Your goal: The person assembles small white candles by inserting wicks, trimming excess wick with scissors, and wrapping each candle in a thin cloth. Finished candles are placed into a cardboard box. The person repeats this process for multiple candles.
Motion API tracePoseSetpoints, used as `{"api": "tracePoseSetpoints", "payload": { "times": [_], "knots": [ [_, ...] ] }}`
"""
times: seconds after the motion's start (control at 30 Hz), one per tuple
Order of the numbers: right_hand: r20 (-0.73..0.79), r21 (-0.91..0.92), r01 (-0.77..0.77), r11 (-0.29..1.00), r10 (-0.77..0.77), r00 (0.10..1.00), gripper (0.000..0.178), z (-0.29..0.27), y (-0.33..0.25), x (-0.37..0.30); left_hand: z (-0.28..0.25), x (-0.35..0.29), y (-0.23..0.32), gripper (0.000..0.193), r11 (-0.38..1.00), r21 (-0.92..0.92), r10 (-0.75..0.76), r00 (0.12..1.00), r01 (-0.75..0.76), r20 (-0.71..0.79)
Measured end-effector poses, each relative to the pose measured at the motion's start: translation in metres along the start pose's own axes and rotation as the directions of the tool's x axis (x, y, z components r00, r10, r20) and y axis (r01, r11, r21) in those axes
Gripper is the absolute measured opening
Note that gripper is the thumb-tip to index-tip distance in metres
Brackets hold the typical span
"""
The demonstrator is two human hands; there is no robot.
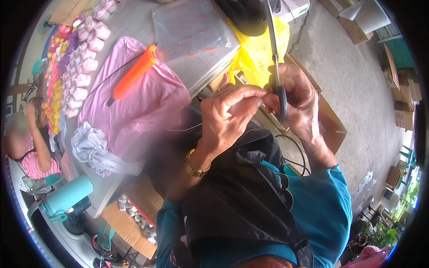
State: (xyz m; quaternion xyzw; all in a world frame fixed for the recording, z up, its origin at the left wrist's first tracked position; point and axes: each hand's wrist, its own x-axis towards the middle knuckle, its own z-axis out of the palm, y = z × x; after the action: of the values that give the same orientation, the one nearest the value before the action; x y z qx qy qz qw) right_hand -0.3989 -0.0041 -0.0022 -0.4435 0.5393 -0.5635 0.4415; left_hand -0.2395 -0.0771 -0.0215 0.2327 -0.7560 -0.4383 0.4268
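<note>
My right hand [298,100] is closed around the dark handles of a pair of scissors [275,49], whose long blades point away from me. Close against it, my left hand [230,111] is closed in a pinch, thumb and forefinger meeting the right fingertips. Whatever lies between those fingertips is too small to make out. A thin pale strand [185,128] shows beside my left wrist. To the left, an orange-handled tool [134,71] with a thin dark rod rests on a pink cloth [134,107] on the table.
A clear plastic sheet [190,29] and a crumpled pale cloth [96,147] lie on the table. Rows of thread spools [80,80] line its far left. Beyond my hands are a yellow bag [254,51] and a cardboard box [330,118]. Another person [38,152] sits at left.
</note>
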Motion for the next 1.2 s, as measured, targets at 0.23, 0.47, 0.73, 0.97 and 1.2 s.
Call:
{"api": "tracePoseSetpoints", "payload": {
  "times": [0.23, 0.47, 0.73, 0.97, 1.2],
  "knots": [
    [-0.019, -0.310, 0.100, 0.945, -0.111, 0.994, 0.050, -0.006, 0.015, -0.014, -0.002, -0.004, 0.008, 0.011, 0.693, -0.595, -0.514, 0.858, 0.407, -0.013],
    [0.249, -0.629, 0.424, 0.651, -0.348, 0.904, 0.061, -0.014, 0.038, -0.034, -0.006, 0.000, 0.008, 0.016, 0.541, -0.760, -0.542, 0.841, 0.360, 0.013],
    [0.212, -0.657, 0.433, 0.617, -0.400, 0.892, 0.056, -0.009, 0.043, -0.026, -0.012, 0.001, 0.014, 0.007, 0.587, -0.696, -0.581, 0.814, 0.414, -0.006],
    [0.251, -0.701, 0.471, 0.535, -0.433, 0.866, 0.054, -0.016, 0.036, -0.021, -0.013, 0.005, 0.021, 0.008, 0.568, -0.665, -0.606, 0.793, 0.486, 0.062],
    [0.304, -0.688, 0.497, 0.529, -0.412, 0.859, 0.059, -0.017, 0.030, -0.021, -0.018, 0.007, 0.020, 0.007, 0.659, -0.590, -0.561, 0.828, 0.466, 0.028]
  ]
}}
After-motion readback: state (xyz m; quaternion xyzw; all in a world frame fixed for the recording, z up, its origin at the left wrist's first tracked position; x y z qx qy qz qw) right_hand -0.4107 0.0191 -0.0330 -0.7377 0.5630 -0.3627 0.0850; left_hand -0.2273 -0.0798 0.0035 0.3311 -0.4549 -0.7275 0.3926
